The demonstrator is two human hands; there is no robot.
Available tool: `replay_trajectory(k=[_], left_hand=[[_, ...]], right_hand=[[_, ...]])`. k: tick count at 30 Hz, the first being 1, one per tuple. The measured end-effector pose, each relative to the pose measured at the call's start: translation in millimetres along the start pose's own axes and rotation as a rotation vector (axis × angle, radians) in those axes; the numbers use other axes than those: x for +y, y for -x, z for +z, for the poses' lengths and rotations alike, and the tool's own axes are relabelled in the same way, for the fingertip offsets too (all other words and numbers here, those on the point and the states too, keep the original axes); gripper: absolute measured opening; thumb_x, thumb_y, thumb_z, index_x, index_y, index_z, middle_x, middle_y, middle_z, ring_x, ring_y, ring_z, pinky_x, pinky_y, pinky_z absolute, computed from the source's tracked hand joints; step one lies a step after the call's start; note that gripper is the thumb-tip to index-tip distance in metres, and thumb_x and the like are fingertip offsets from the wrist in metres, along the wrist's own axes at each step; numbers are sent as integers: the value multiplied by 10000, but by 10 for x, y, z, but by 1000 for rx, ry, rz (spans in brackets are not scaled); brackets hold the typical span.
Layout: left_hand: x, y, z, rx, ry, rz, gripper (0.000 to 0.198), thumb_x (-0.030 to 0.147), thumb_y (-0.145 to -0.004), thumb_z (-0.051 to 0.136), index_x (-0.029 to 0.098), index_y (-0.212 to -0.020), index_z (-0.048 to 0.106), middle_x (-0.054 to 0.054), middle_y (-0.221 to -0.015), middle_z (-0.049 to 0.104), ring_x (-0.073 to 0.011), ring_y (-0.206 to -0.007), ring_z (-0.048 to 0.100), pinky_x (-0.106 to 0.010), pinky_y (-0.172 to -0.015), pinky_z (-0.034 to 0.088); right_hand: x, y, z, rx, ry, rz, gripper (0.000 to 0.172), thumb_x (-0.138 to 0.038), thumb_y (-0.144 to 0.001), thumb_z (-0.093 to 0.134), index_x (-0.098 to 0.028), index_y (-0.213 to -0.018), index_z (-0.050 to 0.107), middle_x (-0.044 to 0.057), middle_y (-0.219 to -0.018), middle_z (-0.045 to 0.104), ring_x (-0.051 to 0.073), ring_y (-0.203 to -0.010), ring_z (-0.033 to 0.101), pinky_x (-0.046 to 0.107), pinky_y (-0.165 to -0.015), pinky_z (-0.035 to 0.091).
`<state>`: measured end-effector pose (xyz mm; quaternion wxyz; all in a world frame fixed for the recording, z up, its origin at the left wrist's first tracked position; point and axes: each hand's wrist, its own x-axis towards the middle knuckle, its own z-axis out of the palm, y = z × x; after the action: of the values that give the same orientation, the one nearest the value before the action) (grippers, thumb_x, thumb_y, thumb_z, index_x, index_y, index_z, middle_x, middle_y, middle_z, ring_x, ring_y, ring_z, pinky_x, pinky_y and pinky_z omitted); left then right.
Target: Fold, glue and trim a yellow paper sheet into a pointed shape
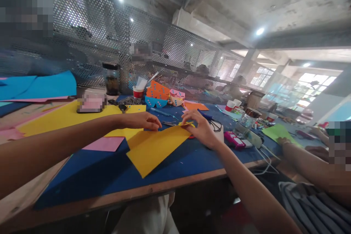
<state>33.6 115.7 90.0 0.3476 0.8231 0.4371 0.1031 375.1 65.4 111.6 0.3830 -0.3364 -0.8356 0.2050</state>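
Observation:
A yellow sheet of paper or felt (159, 148) is tilted over the blue table mat, its lower corner pointing toward me. My right hand (201, 128) pinches its upper right corner between thumb and fingers. Just above its upper left edge, my left hand (145, 121) hovers with fingers loosely bent and apart, and I see nothing in them. Behind the sheet lie scissors (168, 123), partly hidden. Small yellow scraps (186, 123) show by the right fingertips. Further left, a larger yellow sheet (74, 117) lies flat, and a pink sheet (105, 144) is beside it.
Orange dotted cut-outs (158, 91), a red-and-white cup (138, 91) and a dark jar (111, 78) stand along the perforated metal screen (164, 44). On the right are a magenta packet (234, 140), a glass jar (246, 121), white cables (264, 157) and a co-worker's arm (304, 161).

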Motion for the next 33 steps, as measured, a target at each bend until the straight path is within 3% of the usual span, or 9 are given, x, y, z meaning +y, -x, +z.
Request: replay_trajectory(k=[7, 12, 16, 20, 23, 25, 28, 31, 33], left_hand=[[296, 58, -107, 82, 120, -11, 678, 902, -800, 893, 249, -978, 845, -49, -984, 854, -271, -963, 784, -332, -838, 589], [333, 234, -307, 193, 151, -66, 677, 896, -826, 871, 259, -1051, 829, -29, -927, 792, -257, -879, 763, -331, -763, 583], [181, 399, -272, 246, 179, -154, 663, 874, -754, 879, 267, -1011, 805, -22, -883, 761, -254, -835, 738, -330, -727, 553], [-65, 522, -43, 279, 268, -254, 759, 959, -664, 866, 276, -976, 753, -27, -868, 742, -253, -800, 716, -330, -666, 507], [-195, 631, 93, 282, 359, -308, 808, 999, -627, 908, 290, -972, 732, -26, -887, 766, -245, -779, 725, -325, -637, 525], [-231, 711, 131, 277, 425, -336, 778, 994, -682, 918, 302, -985, 736, -33, -918, 803, -258, -790, 762, -345, -662, 591], [-244, 817, 141, 268, 531, -369, 708, 966, -761, 908, 318, -1004, 762, -57, -972, 861, -296, -831, 827, -392, -726, 686], [-289, 892, 168, 239, 688, -404, 682, 907, -711, 983, 324, -1017, 807, -70, -1076, 910, -323, -925, 880, -399, -800, 738], [-366, 921, 216, 241, 622, -396, 684, 925, -726, 962, 316, -1005, 822, -72, -1061, 911, -318, -904, 885, -391, -782, 740]], right_hand=[[-71, -259, -190, 140, -216, -60, 160, -364, -992, 871, -293, -971, 729, 103, -1423, 781, 321, -1458, 702, 509, -1320, 537], [111, -428, -164, 241, -368, 116, 189, -432, -933, 790, -285, -995, 688, 120, -1663, 728, 373, -1649, 583, 485, -1288, 554], [279, -542, 25, 141, -601, 401, 336, -619, -1006, 688, -285, -1012, 656, 126, -1495, 823, 375, -1500, 717, 444, -1096, 666], [413, -579, 313, 44, -657, 488, 549, -796, -945, 815, -286, -1110, 695, 118, -1237, 877, 346, -1174, 854, 442, -920, 719], [467, -562, 515, -34, -667, 515, 623, -758, -835, 991, -264, -1134, 758, 93, -1103, 888, 327, -1058, 870, 434, -908, 717], [478, -547, 611, -59, -669, 510, 611, -719, -801, 1036, -247, -1105, 793, 84, -1058, 894, 328, -1045, 867, 430, -926, 712], [473, -531, 686, -63, -676, 487, 563, -682, -821, 1023, -234, -1092, 818, 84, -1068, 906, 332, -1066, 867, 426, -964, 707], [486, -518, 707, -52, -671, 468, 534, -652, -859, 1005, -234, -1132, 817, 83, -1120, 915, 330, -1110, 868, 417, -1003, 705], [519, -501, 722, -53, -649, 476, 514, -617, -882, 1005, -241, -1169, 804, 73, -1134, 916, 327, -1107, 870, 412, -990, 708]])
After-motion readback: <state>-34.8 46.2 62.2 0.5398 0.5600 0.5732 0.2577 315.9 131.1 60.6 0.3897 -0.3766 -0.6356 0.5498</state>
